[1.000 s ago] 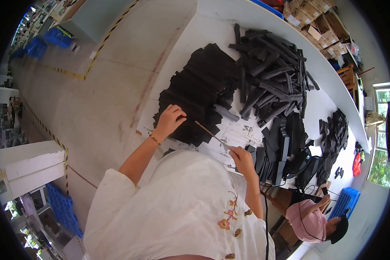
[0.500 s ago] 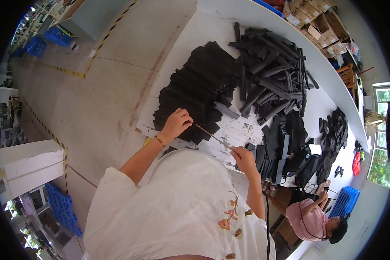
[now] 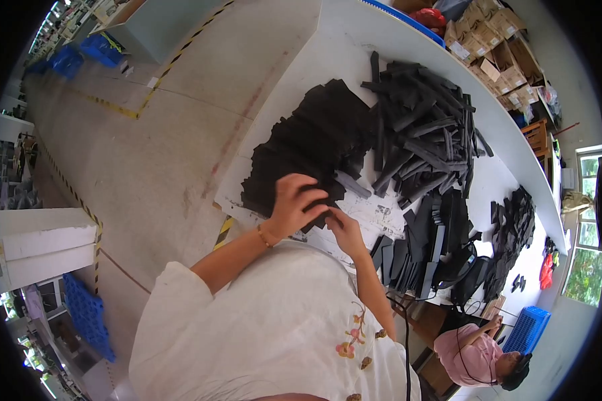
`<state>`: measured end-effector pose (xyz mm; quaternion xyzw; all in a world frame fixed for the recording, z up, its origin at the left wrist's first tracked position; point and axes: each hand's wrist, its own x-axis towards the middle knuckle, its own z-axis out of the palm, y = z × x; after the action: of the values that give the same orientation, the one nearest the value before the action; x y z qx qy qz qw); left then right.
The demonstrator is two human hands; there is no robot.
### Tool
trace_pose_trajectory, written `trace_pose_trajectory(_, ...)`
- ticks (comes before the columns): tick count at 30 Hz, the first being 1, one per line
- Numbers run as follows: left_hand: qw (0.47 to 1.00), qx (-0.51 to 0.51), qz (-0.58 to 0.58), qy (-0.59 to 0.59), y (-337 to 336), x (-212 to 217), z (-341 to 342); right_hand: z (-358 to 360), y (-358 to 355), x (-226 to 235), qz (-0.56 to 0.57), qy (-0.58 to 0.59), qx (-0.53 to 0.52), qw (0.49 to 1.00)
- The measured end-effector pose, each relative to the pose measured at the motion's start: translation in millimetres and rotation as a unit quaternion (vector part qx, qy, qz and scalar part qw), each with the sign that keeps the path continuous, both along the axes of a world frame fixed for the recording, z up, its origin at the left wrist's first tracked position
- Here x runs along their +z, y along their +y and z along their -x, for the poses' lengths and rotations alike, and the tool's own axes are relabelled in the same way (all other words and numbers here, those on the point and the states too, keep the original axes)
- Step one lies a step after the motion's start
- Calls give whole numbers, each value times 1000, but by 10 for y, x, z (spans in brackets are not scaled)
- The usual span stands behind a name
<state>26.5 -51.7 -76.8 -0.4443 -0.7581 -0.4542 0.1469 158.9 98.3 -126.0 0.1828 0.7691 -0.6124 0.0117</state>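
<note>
A spread of overlapping black fabric-like pieces lies on the white table in front of me. My left hand is over its near edge, fingers bent and apart, with nothing visible in it. Close beside it, my right hand has its fingertips pinched together at the near right corner of the black pieces. What the pinch holds is too small or hidden to make out. A dark grey rolled strip rests against the right side of the spread.
A heap of dark strips lies beyond on the white table. Stacked black pieces and another dark pile are to the right. A person in pink sits at lower right by a blue crate. Cartons stand at the back.
My hands have come together; the right moved left and up, the left slightly right. The thin rod-like tool with a pale handle, earlier in my right hand, is no longer visible.
</note>
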Motion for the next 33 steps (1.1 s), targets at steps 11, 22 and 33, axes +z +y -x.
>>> trace_pose_trajectory(11, 448, -48, -379, -808, 207, -345, 37, 240, -336, 161, -12, 37, -92, 995)
trace_pose_trajectory(22, 585, 82, -375, -715, 403, -323, 459, -317, -288, 427, -77, -67, -6, 995)
trace_pose_trajectory(33, 494, -62, -368, -785, 574, -206, 478, -336, -153, 692, -10, -70, -88, 994)
